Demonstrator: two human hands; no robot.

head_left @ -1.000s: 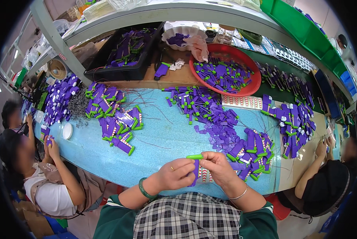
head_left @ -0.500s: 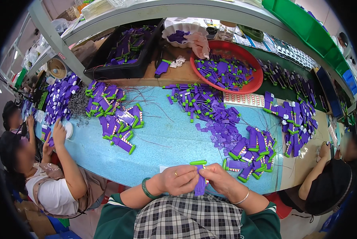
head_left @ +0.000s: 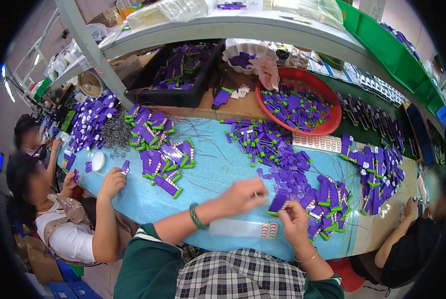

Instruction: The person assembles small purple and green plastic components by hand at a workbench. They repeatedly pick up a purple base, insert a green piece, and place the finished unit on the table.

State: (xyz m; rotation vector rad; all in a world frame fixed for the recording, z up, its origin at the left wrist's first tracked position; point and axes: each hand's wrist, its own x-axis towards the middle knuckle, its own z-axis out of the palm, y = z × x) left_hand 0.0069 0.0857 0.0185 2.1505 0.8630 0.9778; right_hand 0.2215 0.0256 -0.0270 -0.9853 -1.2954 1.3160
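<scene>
My right hand point(head_left: 295, 222) pinches a flat purple plastic piece with a green end point(head_left: 278, 202) between thumb and fingers, just above the table. My left hand point(head_left: 240, 199) is a little left of it and farther out, its fingers curled and smeared by motion; whether it holds anything is not visible. Near its fingertips lies a heap of small loose purple pieces point(head_left: 282, 174). A pale backing strip with red-and-white striped stickers point(head_left: 268, 230) lies on the table below my hands. Right of my right hand is a pile of striped purple-and-green pieces point(head_left: 330, 207).
A red basin point(head_left: 327, 127) and a black bin point(head_left: 158, 97) of parts stand at the back, under a shelf point(head_left: 233, 31). Another pile of purple-and-green pieces point(head_left: 160, 159) lies left, with thin wires nearby. Co-workers sit at left point(head_left: 63, 229) and right point(head_left: 412, 249).
My hands have parted: the right has moved right with the purple piece, the left outward over the table. The sticker strip is now uncovered. The whole view has shifted slightly.
</scene>
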